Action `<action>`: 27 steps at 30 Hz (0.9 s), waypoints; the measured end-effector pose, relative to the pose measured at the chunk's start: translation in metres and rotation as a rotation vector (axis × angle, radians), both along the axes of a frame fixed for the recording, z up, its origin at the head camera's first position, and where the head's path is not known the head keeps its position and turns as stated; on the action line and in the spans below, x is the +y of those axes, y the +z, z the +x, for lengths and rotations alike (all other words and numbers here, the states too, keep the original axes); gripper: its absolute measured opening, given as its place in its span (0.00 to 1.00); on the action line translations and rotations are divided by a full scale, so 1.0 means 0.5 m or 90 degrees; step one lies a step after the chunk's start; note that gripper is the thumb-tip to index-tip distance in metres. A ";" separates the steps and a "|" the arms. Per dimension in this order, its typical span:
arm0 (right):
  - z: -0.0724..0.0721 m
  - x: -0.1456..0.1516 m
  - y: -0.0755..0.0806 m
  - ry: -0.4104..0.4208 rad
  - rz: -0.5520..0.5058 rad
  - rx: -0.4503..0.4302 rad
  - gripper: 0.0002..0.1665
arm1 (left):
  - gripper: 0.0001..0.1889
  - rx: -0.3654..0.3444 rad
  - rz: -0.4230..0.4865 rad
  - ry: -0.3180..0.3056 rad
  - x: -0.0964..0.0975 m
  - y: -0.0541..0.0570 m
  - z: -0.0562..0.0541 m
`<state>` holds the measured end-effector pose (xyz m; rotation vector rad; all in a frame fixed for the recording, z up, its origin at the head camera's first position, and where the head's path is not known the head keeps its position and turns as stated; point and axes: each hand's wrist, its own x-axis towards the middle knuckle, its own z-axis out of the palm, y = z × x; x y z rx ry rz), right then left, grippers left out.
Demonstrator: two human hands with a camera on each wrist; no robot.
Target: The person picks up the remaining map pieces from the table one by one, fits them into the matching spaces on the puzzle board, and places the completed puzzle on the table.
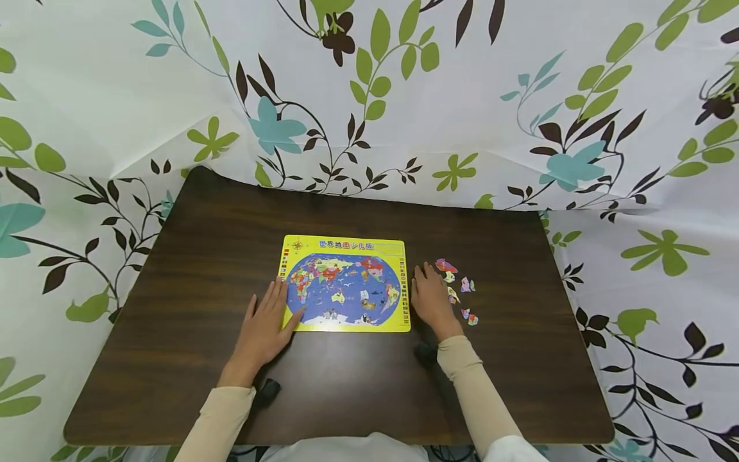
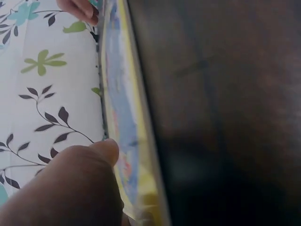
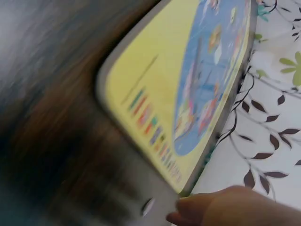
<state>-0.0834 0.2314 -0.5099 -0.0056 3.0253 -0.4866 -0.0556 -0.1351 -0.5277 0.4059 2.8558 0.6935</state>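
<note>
A yellow-bordered world-map puzzle board [image 1: 369,325] lies flat on the dark wooden table, its blue oval map filled with coloured land shapes and animals. My left hand [image 1: 262,330] lies at the board's left edge, fingers spread and the thumb over its lower left corner. In the left wrist view the thumb [image 2: 89,174] overlaps the board. Just off the board's right edge, my right hand [image 1: 431,298] rests palm down. Small coloured puzzle pieces [image 1: 465,285] are scattered right beside it, some partly hidden by the hand.
The brown table [image 1: 496,398] has rounded corners, and its front edge runs close to the person's body. Behind it hangs a white leaf-patterned cloth [image 1: 450,115]. Dark wrist-worn devices [image 1: 267,391] sit under both wrists.
</note>
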 end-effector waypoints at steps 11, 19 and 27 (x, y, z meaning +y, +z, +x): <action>-0.008 0.023 -0.008 -0.042 -0.042 0.117 0.17 | 0.42 0.040 0.022 -0.009 -0.023 -0.037 0.019; -0.010 0.019 -0.018 -0.086 -0.065 0.116 0.11 | 0.43 0.048 0.025 -0.005 -0.028 -0.047 0.024; -0.018 0.019 -0.020 -0.134 -0.109 0.090 0.12 | 0.42 0.074 0.041 -0.003 -0.027 -0.044 0.026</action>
